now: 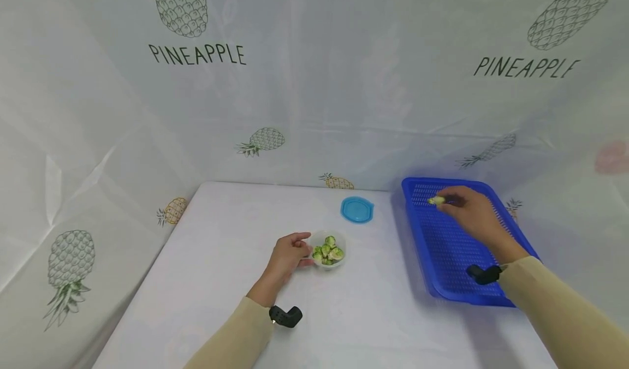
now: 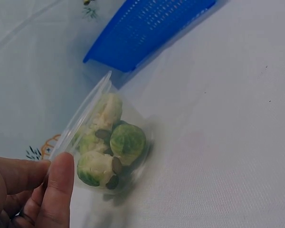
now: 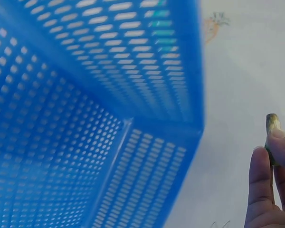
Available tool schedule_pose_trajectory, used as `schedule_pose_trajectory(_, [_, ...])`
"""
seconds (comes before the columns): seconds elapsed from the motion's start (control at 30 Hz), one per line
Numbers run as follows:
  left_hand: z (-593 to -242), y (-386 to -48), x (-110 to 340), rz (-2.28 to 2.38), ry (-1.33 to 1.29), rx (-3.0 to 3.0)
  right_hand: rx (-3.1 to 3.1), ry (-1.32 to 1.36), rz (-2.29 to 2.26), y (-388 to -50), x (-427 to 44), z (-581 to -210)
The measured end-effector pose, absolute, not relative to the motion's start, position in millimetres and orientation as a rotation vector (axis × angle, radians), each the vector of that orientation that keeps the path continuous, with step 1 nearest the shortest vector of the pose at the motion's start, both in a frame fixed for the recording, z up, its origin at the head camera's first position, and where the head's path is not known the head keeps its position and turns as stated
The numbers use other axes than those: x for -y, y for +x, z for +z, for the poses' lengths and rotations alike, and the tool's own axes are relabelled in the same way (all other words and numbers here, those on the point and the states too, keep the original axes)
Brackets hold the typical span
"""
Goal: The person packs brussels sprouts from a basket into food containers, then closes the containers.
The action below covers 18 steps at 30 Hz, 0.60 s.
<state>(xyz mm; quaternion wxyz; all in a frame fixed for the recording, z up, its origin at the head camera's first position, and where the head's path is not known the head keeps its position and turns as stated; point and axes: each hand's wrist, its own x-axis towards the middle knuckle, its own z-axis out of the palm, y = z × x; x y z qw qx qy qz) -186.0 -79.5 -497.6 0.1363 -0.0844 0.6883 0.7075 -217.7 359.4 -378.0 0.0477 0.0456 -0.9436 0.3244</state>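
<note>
A small clear plastic bowl (image 1: 343, 245) stands on the white table with several green Brussels sprouts (image 1: 328, 252) inside. My left hand (image 1: 286, 257) pinches the bowl's rim between thumb and fingers at its left side. Through the wall, the left wrist view shows cut stems on the sprouts (image 2: 127, 144). Over the far part of a blue perforated basket (image 1: 442, 249), my right hand (image 1: 469, 212) pinches a single pale green Brussels sprout (image 1: 435, 200) in its fingertips. In the right wrist view this sprout (image 3: 272, 124) is partly covered by the thumb.
A translucent blue lid (image 1: 357, 209) lies flat on the table behind the bowl. The basket has raised walls and takes up the table's right side. White sheeting (image 1: 344, 85) printed with pineapples hangs behind the table and along its sides.
</note>
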Motion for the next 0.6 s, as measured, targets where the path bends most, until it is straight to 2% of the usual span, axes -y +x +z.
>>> schedule_pose_trajectory(0.6, [-495,-183,81,2.045,-0.231,-2.004,2.78,0.246,1.206,-201,-304,-371])
